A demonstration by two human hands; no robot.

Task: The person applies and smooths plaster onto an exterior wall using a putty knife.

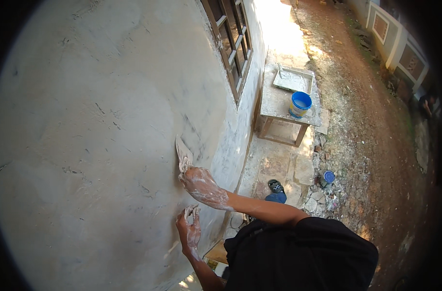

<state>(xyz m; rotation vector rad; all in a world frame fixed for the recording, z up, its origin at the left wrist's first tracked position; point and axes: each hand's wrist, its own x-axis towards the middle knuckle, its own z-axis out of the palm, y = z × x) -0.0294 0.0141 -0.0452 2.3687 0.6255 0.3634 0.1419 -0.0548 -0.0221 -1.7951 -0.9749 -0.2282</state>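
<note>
My right hand point(201, 185), smeared with pale plaster, is closed round a putty knife point(183, 151). The knife's flat blade, coated in the same plaster, lies against or very close to the grey wall point(109, 160). Lower down, my left hand point(189, 227) is beside the wall with its fingers curled and whitened by plaster. Whatever those fingers hold, if anything, cannot be made out. Damp, smoothed patches and small dark scratches mark the wall around both hands.
A barred window point(230, 43) is set in the wall above. Behind my right arm stands a low table point(274, 104) bearing a plaster tray point(308, 77) and a blue-rimmed bucket point(300, 105). A blue-lidded can point(327, 177) stands on rubble near my sandalled foot point(275, 186). A dirt path point(371, 126) runs alongside.
</note>
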